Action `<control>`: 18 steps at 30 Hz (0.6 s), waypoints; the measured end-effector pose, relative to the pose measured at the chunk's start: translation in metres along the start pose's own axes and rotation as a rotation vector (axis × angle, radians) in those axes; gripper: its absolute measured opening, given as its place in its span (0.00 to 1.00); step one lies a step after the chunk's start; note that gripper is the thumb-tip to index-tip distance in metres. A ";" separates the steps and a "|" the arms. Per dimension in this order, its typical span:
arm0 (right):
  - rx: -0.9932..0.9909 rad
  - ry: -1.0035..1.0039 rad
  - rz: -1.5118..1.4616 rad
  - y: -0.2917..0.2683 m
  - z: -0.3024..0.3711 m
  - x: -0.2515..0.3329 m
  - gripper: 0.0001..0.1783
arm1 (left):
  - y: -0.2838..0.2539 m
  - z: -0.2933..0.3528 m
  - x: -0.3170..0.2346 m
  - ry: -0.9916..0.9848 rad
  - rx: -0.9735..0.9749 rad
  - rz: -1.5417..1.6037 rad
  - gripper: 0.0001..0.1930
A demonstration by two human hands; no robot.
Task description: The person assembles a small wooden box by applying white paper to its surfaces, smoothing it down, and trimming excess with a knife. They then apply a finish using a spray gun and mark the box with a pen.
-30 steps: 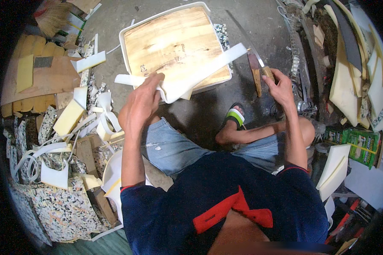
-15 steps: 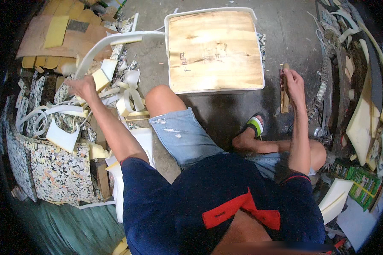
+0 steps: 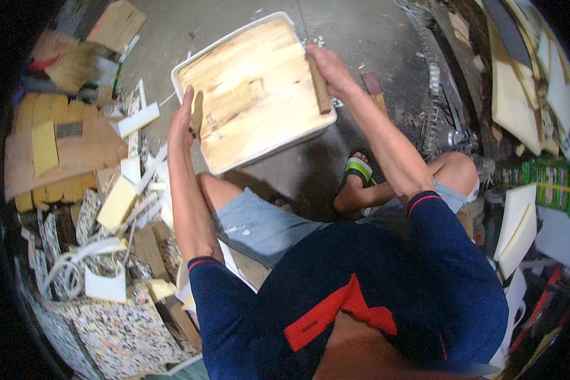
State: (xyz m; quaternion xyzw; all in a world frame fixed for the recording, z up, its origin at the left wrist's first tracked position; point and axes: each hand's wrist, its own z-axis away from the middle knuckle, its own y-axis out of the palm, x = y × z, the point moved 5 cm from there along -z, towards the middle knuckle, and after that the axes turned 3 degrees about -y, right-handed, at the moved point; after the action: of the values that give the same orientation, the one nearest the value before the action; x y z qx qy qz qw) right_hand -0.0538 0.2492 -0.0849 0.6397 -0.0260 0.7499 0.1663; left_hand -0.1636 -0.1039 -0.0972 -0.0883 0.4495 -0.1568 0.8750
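Observation:
A square board of pale wood (image 3: 253, 82) with a white padded rim lies before my knees, turned at a slant. My left hand (image 3: 181, 123) is at its left edge, fingers stretched out along the side and casting a shadow on the wood; whether it presses on the rim I cannot tell. My right hand (image 3: 330, 68) is closed round the upper end of a narrow brown wooden strip (image 3: 322, 92), which lies along the board's right edge. On the floor to the right rests a tool with a reddish-brown head and light handle (image 3: 375, 92), partly behind my right forearm.
Foam offcuts (image 3: 117, 202) and white strips are heaped at the left, above a speckled foam block (image 3: 130, 326). A coiled hose (image 3: 432, 95) runs along the floor at the right. Foam sheets (image 3: 519, 101) lean beyond it, near green packets (image 3: 551, 183).
My left hand has left the foam scraps and come to the board's left edge. My right hand has brought the wooden strip to the right edge. The whole view has swung, and the board appears turned.

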 end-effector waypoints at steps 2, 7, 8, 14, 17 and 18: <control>-0.061 -0.058 0.071 -0.001 0.024 0.004 0.26 | -0.004 -0.007 -0.016 0.118 -0.033 -0.069 0.62; -0.102 -0.198 0.235 0.007 0.125 -0.018 0.20 | -0.012 -0.044 -0.078 0.200 0.027 -0.315 0.56; -0.111 -0.260 0.155 0.016 0.144 -0.026 0.19 | -0.001 -0.055 -0.093 0.212 0.130 -0.329 0.55; 0.015 -0.017 0.250 0.038 0.196 -0.065 0.20 | 0.082 -0.085 -0.126 0.717 -0.191 -0.836 0.51; -0.053 0.031 0.548 -0.009 0.220 -0.049 0.21 | 0.100 -0.071 -0.109 0.875 -0.286 -0.745 0.52; -0.084 -0.116 0.694 -0.026 0.230 -0.033 0.21 | 0.103 -0.062 -0.103 0.920 -0.309 -0.692 0.47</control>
State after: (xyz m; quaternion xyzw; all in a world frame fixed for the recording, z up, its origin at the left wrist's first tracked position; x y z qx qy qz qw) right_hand 0.1766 0.2085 -0.0795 0.6270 -0.2822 0.7223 -0.0742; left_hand -0.2508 0.0279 -0.0855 -0.2788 0.7450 -0.3878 0.4657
